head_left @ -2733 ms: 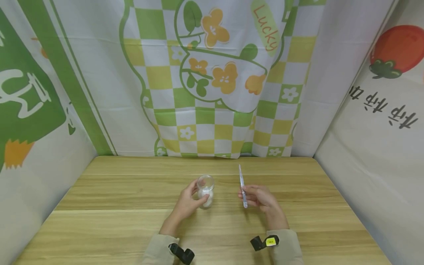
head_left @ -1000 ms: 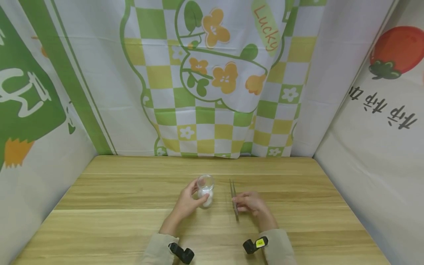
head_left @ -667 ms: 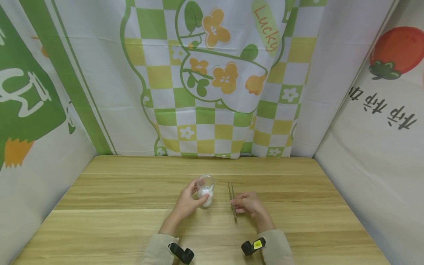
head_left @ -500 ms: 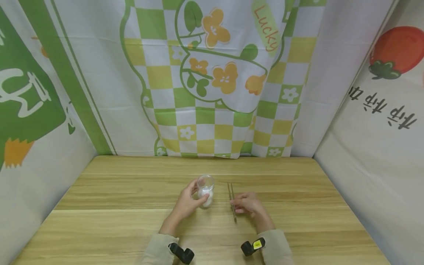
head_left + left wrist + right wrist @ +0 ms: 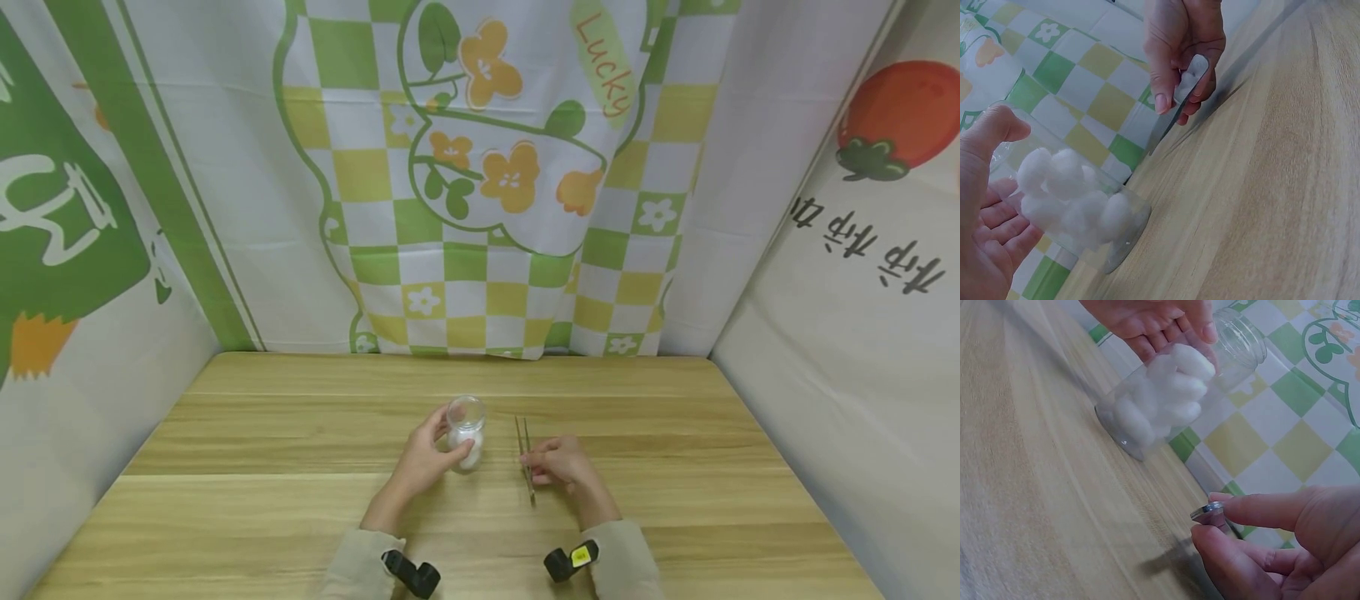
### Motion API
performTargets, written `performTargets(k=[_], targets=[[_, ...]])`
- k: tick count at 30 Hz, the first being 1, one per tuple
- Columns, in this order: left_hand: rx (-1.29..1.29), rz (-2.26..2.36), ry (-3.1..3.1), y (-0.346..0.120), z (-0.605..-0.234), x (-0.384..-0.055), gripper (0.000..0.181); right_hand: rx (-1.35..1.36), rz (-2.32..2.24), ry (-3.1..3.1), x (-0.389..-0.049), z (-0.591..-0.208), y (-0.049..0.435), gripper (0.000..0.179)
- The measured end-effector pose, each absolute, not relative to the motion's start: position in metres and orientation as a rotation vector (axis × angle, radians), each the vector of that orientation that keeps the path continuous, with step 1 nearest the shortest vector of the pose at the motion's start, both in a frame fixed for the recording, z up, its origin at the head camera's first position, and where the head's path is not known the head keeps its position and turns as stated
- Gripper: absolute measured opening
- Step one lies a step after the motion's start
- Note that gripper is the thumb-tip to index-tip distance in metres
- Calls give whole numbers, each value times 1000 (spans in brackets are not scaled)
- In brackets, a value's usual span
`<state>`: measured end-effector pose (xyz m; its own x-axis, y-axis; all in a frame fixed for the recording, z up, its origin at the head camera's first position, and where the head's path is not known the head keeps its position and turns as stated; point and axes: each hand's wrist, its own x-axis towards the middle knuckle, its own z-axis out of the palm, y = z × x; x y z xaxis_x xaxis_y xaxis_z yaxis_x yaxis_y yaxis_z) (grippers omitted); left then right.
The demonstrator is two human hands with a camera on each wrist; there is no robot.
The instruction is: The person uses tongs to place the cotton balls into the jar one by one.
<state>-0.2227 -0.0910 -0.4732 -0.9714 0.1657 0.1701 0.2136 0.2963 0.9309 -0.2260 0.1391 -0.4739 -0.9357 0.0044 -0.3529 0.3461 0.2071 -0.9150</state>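
Observation:
In the head view my left hand (image 5: 422,460) holds a clear glass jar (image 5: 467,411) upright on the table, thumb and fingers around its side. The jar's mouth is uncovered. White cotton balls (image 5: 1182,390) fill its lower part. To the right of the jar, my right hand (image 5: 562,461) pinches metal tweezers (image 5: 531,492) between thumb and fingers. The tweezers' two tips point away from me and stand apart, with nothing between them. In the left wrist view a whitish patch shows behind the tweezers (image 5: 1199,64); I cannot tell what it is.
The wooden table (image 5: 300,517) runs back to a green, yellow and white checked curtain (image 5: 465,283). Printed cloth walls (image 5: 840,333) enclose both sides. Each sleeve carries a small black wrist camera (image 5: 411,575).
Over the earlier frames my right hand has moved left and slightly toward me, turning the tweezers so both arms show. In the last half second it hardly shifts. My left hand and the jar stay put.

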Motion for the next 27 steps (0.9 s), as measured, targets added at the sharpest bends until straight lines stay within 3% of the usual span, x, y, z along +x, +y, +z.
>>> performTargets(k=[27], targets=[[-377, -1774, -2510, -91, -476, -225, 62, 403, -1772, 2255, -228, -480, 133, 12]])
